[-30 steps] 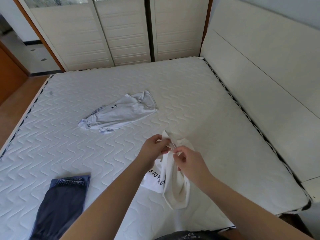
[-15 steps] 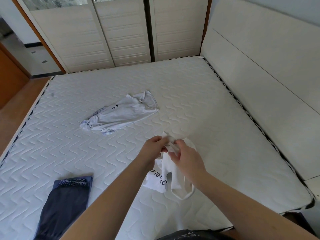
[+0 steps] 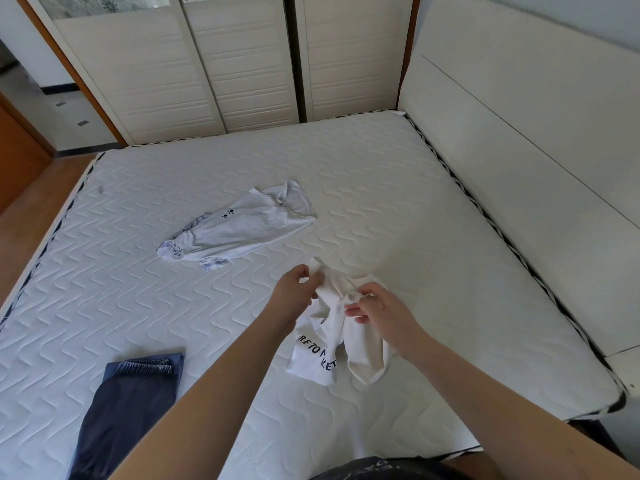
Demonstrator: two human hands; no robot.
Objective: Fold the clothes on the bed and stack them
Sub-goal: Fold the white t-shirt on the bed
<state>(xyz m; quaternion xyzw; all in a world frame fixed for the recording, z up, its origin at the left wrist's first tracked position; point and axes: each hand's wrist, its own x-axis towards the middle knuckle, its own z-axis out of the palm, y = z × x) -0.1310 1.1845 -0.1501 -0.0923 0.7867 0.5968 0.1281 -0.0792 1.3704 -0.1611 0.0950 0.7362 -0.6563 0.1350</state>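
Observation:
A white T-shirt with black lettering (image 3: 329,344) hangs bunched between my hands above the mattress (image 3: 398,209). My left hand (image 3: 294,292) pinches its top edge on the left. My right hand (image 3: 381,310) pinches a fold of the same cloth just to the right. A second white shirt with small black marks (image 3: 239,226) lies crumpled further back near the middle of the bed. Dark blue trousers (image 3: 124,410) lie flat at the near left.
A padded white headboard (image 3: 519,140) runs along the right side. Sliding wardrobe doors (image 3: 214,64) stand behind the far edge. Wooden floor (image 3: 31,202) shows to the left of the mattress.
My hands have shifted slightly along the shirt's top edge, and the hanging cloth has bunched differently, showing more of the lettered panel. The other clothes have not moved.

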